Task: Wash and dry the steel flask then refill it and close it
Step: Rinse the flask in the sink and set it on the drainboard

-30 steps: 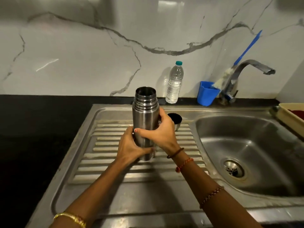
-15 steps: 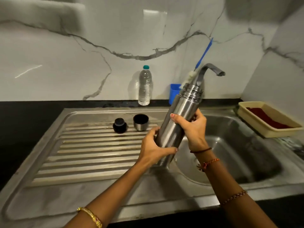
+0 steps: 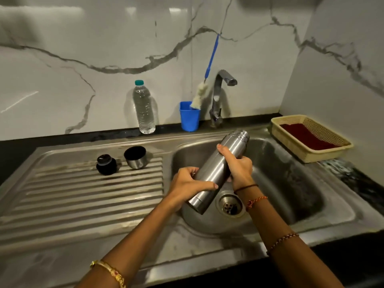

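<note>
The steel flask (image 3: 216, 170), uncapped, is tilted over the sink basin (image 3: 291, 183) with its open mouth pointing up and to the right, toward the back wall of the basin. My left hand (image 3: 187, 183) grips its lower body near the base. My right hand (image 3: 239, 167) grips its middle, thumb along the side. The flask's black stopper (image 3: 106, 164) and steel cup lid (image 3: 136, 157) stand on the ribbed drainboard (image 3: 83, 194). The tap (image 3: 220, 96) rises behind the basin, its spout above and behind the flask mouth; no water is seen running.
A clear water bottle (image 3: 144, 108) with a teal cap stands against the marble wall. A blue cup (image 3: 189, 116) holds a bottle brush (image 3: 200, 93) with a blue handle. A cream basket (image 3: 311, 138) with a dark red cloth sits right of the basin. The drain (image 3: 230, 205) lies under the flask.
Both hands carried the flask from upright on the drainboard rightward over the basin and tilted it further, mouth lower and toward the basin's back.
</note>
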Demonstrator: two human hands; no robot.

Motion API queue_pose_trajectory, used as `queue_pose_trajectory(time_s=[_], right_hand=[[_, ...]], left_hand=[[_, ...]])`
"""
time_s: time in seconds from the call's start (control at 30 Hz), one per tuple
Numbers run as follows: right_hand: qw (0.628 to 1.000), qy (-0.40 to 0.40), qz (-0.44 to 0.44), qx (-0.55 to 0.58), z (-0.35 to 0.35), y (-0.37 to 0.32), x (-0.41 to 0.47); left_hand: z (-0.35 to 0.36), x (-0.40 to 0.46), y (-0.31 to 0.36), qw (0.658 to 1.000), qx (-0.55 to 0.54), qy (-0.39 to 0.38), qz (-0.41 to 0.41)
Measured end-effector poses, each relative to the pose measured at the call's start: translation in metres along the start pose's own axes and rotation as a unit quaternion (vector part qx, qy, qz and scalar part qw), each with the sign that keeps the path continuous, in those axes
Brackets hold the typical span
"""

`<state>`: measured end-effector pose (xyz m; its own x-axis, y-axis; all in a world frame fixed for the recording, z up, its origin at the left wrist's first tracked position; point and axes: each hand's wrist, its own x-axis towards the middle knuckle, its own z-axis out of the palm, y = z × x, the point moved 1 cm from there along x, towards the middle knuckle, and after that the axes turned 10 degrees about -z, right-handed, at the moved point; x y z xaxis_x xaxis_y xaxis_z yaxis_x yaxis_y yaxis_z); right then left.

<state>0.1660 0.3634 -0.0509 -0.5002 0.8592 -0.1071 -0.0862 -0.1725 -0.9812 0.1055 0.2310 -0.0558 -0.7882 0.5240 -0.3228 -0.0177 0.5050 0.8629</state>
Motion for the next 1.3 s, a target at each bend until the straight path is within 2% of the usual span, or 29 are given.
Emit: queue_pose_trajectory(time_s=[0.33,0.6,0.73,1.0,1.17,1.3], right_hand=[[0.999,-0.015,0.02,-0.023,-0.016,0.02,0.017],[0.997,-0.033,0.073,-0.008,-0.026,0.033,0.026],[0.997,-0.044,0.056,-0.037,-0.032,0.037,0.031],[0.997,-0.048,0.057,-0.038,-0.037,0.036,0.032],[0.996,-0.06,0.07,0.002,-0.036,0.028,0.026],[0.995,-0.062,0.074,0.014,-0.037,0.025,0.023]], left_hand=[[0.023,0.009,-0.007,0.999,0.023,0.005,-0.03],[0.034,0.02,-0.009,0.997,0.05,-0.006,-0.066],[0.042,0.023,-0.016,0.997,0.029,-0.015,-0.074],[0.051,0.02,-0.017,0.998,-0.008,-0.013,-0.066],[0.048,0.025,-0.013,0.996,0.058,0.002,-0.064],[0.044,0.025,-0.009,0.997,0.063,-0.005,-0.049]])
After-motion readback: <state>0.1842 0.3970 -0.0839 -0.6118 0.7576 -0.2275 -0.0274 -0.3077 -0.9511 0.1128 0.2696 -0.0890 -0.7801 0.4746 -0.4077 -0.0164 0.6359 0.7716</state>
